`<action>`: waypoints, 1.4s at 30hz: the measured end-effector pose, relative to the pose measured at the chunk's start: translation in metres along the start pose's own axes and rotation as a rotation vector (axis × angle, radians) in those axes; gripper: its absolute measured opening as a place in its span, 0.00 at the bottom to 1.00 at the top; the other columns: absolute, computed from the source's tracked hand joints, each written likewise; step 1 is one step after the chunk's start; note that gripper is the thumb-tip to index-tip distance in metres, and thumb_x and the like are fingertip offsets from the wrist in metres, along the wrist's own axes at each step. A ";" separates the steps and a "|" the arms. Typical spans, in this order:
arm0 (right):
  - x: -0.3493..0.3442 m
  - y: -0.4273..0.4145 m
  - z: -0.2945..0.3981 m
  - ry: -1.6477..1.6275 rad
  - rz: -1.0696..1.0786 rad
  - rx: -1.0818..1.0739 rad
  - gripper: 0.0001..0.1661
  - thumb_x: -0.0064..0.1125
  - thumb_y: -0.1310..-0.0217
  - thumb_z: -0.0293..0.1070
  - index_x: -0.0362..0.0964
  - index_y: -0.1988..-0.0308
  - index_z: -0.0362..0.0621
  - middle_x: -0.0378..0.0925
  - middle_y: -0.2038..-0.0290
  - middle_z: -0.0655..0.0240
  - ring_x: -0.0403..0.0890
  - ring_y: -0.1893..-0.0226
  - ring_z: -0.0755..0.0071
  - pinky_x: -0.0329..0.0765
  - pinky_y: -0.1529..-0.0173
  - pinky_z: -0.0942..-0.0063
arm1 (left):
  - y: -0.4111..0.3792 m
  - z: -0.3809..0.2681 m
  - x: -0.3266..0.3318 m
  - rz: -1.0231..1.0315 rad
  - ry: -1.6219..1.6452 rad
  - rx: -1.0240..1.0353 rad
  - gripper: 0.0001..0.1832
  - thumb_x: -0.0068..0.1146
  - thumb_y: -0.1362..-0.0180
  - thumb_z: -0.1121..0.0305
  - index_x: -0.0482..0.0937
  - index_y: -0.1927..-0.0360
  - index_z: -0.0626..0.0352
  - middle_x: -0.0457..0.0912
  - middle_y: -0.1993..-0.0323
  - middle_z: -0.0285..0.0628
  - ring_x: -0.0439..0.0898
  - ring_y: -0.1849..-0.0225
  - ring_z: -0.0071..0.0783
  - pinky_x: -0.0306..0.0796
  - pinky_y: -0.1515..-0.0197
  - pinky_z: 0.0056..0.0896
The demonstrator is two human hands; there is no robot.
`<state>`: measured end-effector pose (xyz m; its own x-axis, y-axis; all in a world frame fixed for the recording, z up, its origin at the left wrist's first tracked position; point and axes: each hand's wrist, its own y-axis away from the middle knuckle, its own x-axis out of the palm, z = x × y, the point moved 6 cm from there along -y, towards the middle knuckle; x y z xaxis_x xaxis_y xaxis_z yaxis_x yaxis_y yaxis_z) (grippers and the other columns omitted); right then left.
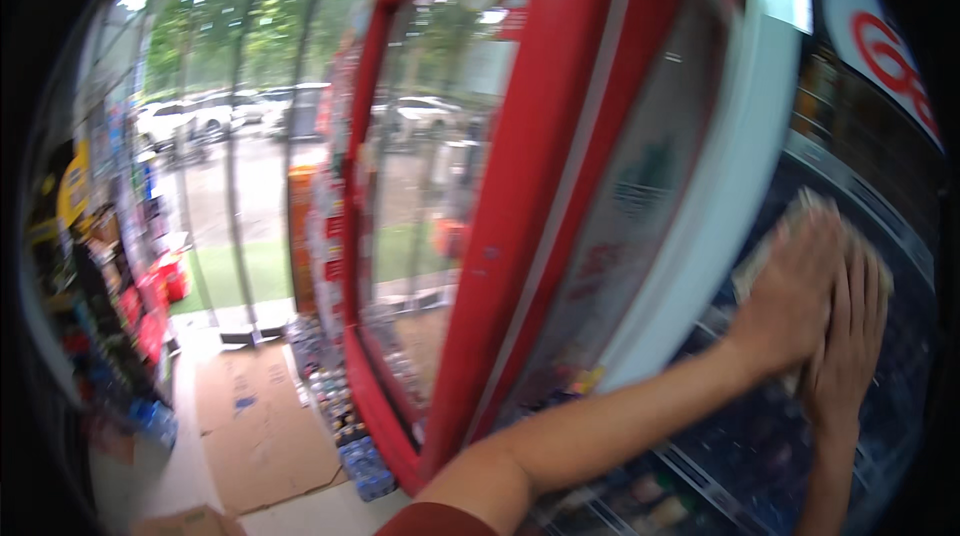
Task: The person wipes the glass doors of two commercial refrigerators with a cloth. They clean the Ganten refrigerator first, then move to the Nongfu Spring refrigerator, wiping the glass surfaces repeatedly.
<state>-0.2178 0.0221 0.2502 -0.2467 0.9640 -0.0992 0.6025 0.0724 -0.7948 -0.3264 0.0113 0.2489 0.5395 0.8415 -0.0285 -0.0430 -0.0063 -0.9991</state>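
Note:
At the right, my left hand (791, 288) and my right hand (847, 333) lie side by side, partly overlapping. Both press a pale, folded cloth (754, 266) against the dark glass front (757, 431) of a display cooler. The cloth shows around my fingers, and its middle is hidden beneath the hands. Behind the glass run shelf edges (694, 480) with blurred goods. A white upright frame (720, 183) borders the glass on its left. My left forearm crosses the lower part of the view.
An open red-framed glass door (517, 236) stands left of the cooler. Flattened cardboard (262, 423) covers part of the floor. Packs of bottles (366, 467) stand beside it, near the door's foot. Shop goods (146, 311) line the far left. Glass panels (232, 161) face parked cars outside.

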 end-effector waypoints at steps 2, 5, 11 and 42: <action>-0.011 -0.048 -0.028 -0.047 -0.109 0.041 0.30 0.31 0.28 0.43 0.56 0.32 0.45 0.56 0.30 0.59 0.51 0.28 0.59 0.45 0.26 0.55 | -0.055 0.002 -0.003 -0.149 -0.035 0.088 0.34 0.44 0.43 0.65 0.60 0.33 0.71 0.57 0.30 0.60 0.50 0.26 0.51 0.39 0.26 0.53; -0.002 -0.086 -0.059 -0.181 -0.246 0.042 0.29 0.39 0.35 0.36 0.61 0.36 0.44 0.61 0.33 0.58 0.56 0.30 0.58 0.51 0.28 0.55 | -0.105 0.020 0.014 -0.164 -0.218 0.182 0.34 0.42 0.39 0.60 0.59 0.32 0.68 0.56 0.29 0.56 0.50 0.26 0.47 0.38 0.25 0.48; -0.005 -0.012 -0.039 -0.281 -0.112 0.135 0.32 0.47 0.42 0.32 0.62 0.37 0.39 0.61 0.33 0.57 0.57 0.30 0.54 0.52 0.31 0.50 | -0.039 -0.015 0.023 0.054 -0.302 0.092 0.34 0.48 0.39 0.58 0.61 0.32 0.65 0.57 0.29 0.54 0.52 0.27 0.51 0.43 0.28 0.54; 0.003 -0.144 -0.038 -0.208 -0.512 0.021 0.28 0.46 0.33 0.44 0.71 0.43 0.35 0.71 0.41 0.50 0.68 0.37 0.51 0.54 0.29 0.56 | -0.118 0.062 -0.002 -0.250 -0.508 0.180 0.29 0.37 0.34 0.61 0.58 0.30 0.60 0.56 0.27 0.47 0.49 0.25 0.40 0.40 0.26 0.42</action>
<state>-0.2770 0.0242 0.3871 -0.6506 0.7357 0.1883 0.3517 0.5116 -0.7840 -0.3741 0.0439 0.3685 0.0832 0.9590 0.2710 -0.1326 0.2802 -0.9508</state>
